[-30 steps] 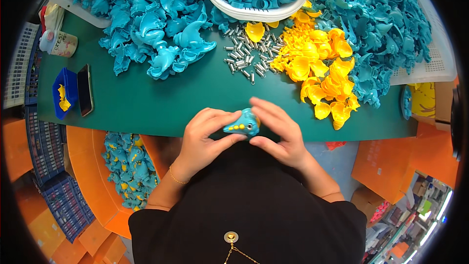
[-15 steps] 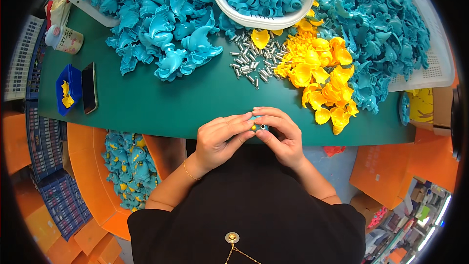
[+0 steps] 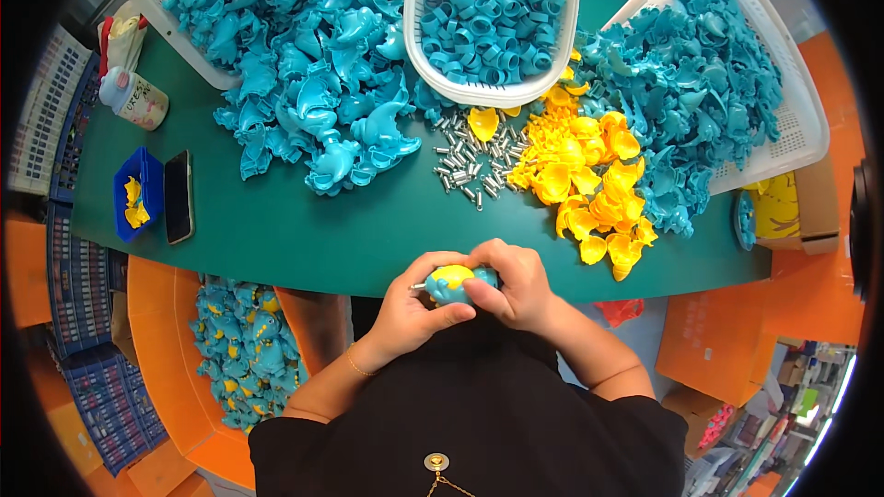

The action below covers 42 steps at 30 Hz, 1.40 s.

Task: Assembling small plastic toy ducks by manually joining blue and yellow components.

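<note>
At the near table edge, a small blue plastic toy figure with a yellow patch (image 3: 451,276) is held sideways between both hands. My left hand (image 3: 406,310) curls round its left end, thumb below and fingers above. A thin metal pin (image 3: 418,286) sticks out of that end. My right hand (image 3: 521,286) grips the right end, thumb pressed on the blue side; its fingers hide part of the toy. Ahead lie loose silver metal cylinders (image 3: 463,162) and a pile of yellow shell pieces (image 3: 599,186).
Blue shell pieces (image 3: 341,83) heap at the far left, teal ones (image 3: 686,83) at the right. A white basket (image 3: 497,95) holds teal rings. Left are a phone (image 3: 180,197), a blue tray (image 3: 122,198) and a cup (image 3: 138,98). Below, an orange box (image 3: 161,340) contains blue-yellow figures.
My hands have come slightly nearer my body with the toy. It is turned, so its yellow patch and the pin on the left now show. The view has shifted a little.
</note>
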Available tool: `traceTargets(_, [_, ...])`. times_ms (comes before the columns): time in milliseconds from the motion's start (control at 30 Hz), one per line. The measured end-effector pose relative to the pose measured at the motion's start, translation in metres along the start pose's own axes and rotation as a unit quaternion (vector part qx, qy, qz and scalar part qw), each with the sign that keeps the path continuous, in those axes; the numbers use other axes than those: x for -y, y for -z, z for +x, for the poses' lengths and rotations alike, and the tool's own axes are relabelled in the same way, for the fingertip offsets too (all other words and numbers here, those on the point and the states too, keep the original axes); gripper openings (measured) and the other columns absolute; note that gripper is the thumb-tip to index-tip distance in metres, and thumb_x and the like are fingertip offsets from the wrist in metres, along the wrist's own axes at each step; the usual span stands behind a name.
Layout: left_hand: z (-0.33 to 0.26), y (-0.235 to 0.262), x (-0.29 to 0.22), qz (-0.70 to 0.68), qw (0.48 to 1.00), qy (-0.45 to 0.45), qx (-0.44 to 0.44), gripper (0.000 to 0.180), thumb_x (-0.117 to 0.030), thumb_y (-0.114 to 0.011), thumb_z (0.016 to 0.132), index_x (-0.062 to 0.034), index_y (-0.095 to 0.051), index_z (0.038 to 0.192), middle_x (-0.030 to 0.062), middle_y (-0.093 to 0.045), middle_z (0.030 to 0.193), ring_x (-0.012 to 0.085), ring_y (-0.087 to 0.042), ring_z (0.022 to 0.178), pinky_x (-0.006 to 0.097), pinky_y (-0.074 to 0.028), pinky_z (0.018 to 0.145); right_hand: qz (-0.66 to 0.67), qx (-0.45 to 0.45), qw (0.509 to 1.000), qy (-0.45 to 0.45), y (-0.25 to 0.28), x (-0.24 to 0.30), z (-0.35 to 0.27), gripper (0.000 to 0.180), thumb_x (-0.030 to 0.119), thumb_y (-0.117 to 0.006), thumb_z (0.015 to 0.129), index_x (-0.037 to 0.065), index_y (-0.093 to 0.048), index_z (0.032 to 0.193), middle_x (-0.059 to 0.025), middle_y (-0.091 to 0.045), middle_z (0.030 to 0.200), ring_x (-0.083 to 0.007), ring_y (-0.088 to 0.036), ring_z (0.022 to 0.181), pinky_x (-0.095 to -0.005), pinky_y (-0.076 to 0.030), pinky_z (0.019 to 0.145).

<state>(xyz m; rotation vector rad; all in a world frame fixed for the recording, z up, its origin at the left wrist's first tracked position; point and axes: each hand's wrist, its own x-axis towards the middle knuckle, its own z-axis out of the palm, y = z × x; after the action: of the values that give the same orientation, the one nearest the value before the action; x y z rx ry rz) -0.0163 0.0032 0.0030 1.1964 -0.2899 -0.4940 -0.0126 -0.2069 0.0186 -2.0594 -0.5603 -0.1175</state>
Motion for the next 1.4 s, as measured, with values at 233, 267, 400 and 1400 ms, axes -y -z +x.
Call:
traceTargets(233, [-0.002,0.015,-0.011,-0.166,0.983,0.039,-0.068,0.064,-0.027,-0.084,0.091,-0.0050,-0.053,0.143,0.0070,-0.067,0.113,0.0155,-0.067,0.091,0.031,-0.057,0.078,-0.266,-0.136,0.954,0.034,0.094,-0.041,0.124,0.019,0.008,-0.073,0.095,0.006,-0.076,0.114,-0.0120,-0.074,0.104,-0.0272,-0.069,0.094,-0.0378,-0.055,0.087])
traceTargets(267, [-0.002,0.012,-0.017,-0.188,0.976,0.065,-0.094,0.070,-0.030,-0.084,0.089,-0.0037,-0.051,0.144,0.0094,-0.068,0.113,0.0180,-0.067,0.088,0.031,-0.057,0.076,-0.335,-0.154,0.925,0.094,0.105,-0.060,0.144,0.020,0.007,-0.072,0.095,0.009,-0.077,0.114,-0.0110,-0.072,0.102,-0.0299,-0.067,0.098,-0.0405,-0.055,0.087])
traceTargets(400, [-0.001,0.016,-0.010,-0.269,0.958,0.077,-0.059,0.068,-0.022,-0.081,0.087,-0.0062,-0.049,0.145,0.0100,-0.064,0.124,0.0167,-0.065,0.094,0.028,-0.052,0.073,-0.507,-0.093,0.854,0.066,0.116,-0.090,0.184,0.016,0.010,-0.078,0.086,0.012,-0.082,0.101,-0.0014,-0.071,0.098,-0.0234,-0.065,0.104,-0.0387,-0.059,0.083])
traceTargets(1400, [-0.021,0.010,0.000,0.185,0.957,-0.202,-0.096,0.057,-0.008,-0.089,0.080,-0.0050,-0.056,0.127,0.0106,-0.063,0.121,0.0204,-0.065,0.108,0.035,-0.054,0.094,0.271,0.027,0.961,-0.052,0.001,0.011,-0.005,0.027,-0.003,-0.085,0.082,-0.001,-0.078,0.108,-0.0158,-0.079,0.114,-0.0263,-0.077,0.107,-0.0351,-0.060,0.093])
